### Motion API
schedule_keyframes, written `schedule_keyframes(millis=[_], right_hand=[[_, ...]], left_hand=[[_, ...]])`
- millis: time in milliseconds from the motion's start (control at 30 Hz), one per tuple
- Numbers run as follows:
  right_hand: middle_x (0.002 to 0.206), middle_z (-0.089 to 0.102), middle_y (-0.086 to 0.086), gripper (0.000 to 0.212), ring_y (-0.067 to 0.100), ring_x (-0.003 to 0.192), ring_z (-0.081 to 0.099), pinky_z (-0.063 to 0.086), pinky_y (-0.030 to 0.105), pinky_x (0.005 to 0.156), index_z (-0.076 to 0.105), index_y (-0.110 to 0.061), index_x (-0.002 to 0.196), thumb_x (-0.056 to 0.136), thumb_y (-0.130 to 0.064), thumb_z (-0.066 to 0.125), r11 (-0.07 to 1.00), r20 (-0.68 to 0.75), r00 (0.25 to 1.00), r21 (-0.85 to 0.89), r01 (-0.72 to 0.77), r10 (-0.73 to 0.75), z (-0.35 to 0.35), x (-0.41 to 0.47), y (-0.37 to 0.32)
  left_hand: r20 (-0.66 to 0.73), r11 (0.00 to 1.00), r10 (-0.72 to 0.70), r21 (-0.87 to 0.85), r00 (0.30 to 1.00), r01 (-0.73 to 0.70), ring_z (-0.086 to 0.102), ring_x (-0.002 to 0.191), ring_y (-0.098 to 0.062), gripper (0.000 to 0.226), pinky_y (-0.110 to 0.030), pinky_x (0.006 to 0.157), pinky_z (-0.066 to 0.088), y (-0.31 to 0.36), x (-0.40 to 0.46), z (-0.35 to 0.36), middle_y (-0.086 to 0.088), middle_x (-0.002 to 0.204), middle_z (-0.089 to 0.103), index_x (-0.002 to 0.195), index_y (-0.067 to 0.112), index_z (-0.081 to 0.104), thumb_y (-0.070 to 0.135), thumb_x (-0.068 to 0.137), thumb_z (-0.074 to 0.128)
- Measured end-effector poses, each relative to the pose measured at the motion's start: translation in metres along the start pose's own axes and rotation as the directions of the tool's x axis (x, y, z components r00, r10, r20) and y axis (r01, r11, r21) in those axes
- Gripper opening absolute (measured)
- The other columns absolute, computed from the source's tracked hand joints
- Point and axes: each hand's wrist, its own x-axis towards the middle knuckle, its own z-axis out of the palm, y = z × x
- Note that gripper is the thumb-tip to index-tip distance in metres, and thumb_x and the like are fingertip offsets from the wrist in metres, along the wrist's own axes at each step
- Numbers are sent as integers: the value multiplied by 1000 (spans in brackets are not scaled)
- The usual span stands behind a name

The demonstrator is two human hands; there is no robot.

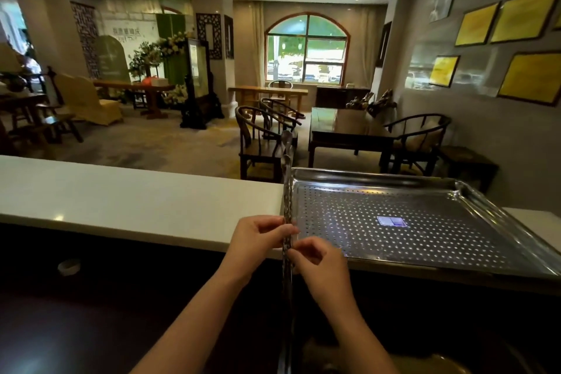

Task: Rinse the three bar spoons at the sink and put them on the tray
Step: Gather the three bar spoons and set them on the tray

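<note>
I hold a bundle of long twisted steel bar spoons [287, 191] upright in front of me, bowls pointing up at the far end. My left hand [258, 237] pinches the stems from the left. My right hand [318, 258] grips them just below from the right. How many spoons are in the bundle is hard to tell. A perforated steel tray [425, 240] with nothing in it lies on the white counter, right beside the spoons. The spoons' lower ends reach down into the dark area below the counter.
The white counter top [121, 200] runs across the view at the front. Below it the near space is dark; a brownish basin edge [425, 364] shows at the bottom right. Beyond the counter stand wooden chairs [261, 143] and a dark table [349, 130].
</note>
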Motion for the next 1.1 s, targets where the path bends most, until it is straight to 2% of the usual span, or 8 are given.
schedule_keyframes(millis=[100, 267, 367, 433, 567, 800, 967, 1100], right_hand=[[77, 70, -2, 10, 9, 76, 66, 57, 27, 71, 67, -22, 78, 80, -12, 68, 999, 28, 1000, -32, 10, -9, -27, 11, -1], [76, 71, 0, 5, 9, 74, 66, 56, 24, 72, 69, -15, 79, 79, -11, 69, 996, 37, 996, -47, -73, 75, -73, 31, 12], [67, 68, 0, 7, 7, 60, 64, 54, 20, 62, 67, -15, 76, 79, -9, 68, 992, 16, 993, -34, -120, 121, -95, 43, 19], [63, 67, -2, 9, 3, 53, 61, 52, 19, 59, 67, -16, 77, 80, -9, 67, 990, 8, 991, -21, -137, 137, -109, 51, 23], [64, 68, 2, 4, 0, 49, 60, 48, 10, 52, 68, -13, 80, 81, -10, 66, 993, 18, 993, -44, -113, 114, -127, 69, 32], [64, 67, -1, 13, 5, 52, 61, 46, 12, 50, 65, -19, 71, 78, -10, 69, 989, -15, 989, -37, -146, 146, -137, 98, 45], [65, 67, 0, 16, 6, 54, 61, 48, 13, 48, 63, -19, 67, 79, -9, 68, 973, -17, 979, -115, -201, 201, -134, 125, 56], [66, 69, 4, 17, 9, 52, 57, 51, 28, 55, 66, -14, 64, 80, -8, 65, 928, -82, 945, -178, -326, 316, -132, 157, 74]], left_hand=[[-19, 1000, 7, 1, 1000, -7, 72, 75, -14, 17, -19, 64, 57, 7, 10, 21, -1, 79, 76, 73, 29, 75, 14, 78, 69], [-142, 997, -69, -46, 987, 64, 71, 66, -8, 17, -12, 55, 51, 1, 30, 53, 3, 73, 76, 78, 26, 75, 11, 80, 67], [-192, 995, -102, -31, 976, 98, 72, 69, -12, 12, -16, 59, 54, -4, 43, 67, 1, 73, 76, 79, 21, 74, 12, 80, 68], [-198, 993, -112, -3, 974, 114, 72, 70, -15, 9, -23, 64, 57, -6, 51, 77, -2, 72, 76, 79, 19, 74, 12, 80, 68], [-195, 992, -86, 74, 977, 102, 69, 62, -10, 15, -17, 57, 54, -10, 63, 94, -1, 67, 75, 70, 23, 74, 13, 79, 69], [-150, 988, -64, 127, 987, 83, 70, 62, -11, 18, -16, 57, 54, -16, 88, 105, -2, 67, 74, 67, 21, 74, 13, 81, 67], [-165, 987, -69, 130, 984, 91, 68, 62, -9, 14, -16, 58, 53, -20, 105, 106, -4, 67, 74, 71, 14, 74, 13, 82, 66], [-191, 992, -69, 93, 979, 88, 66, 60, -7, 14, -15, 56, 52, -20, 121, 105, -7, 70, 74, 73, 10, 74, 12, 83, 65]])
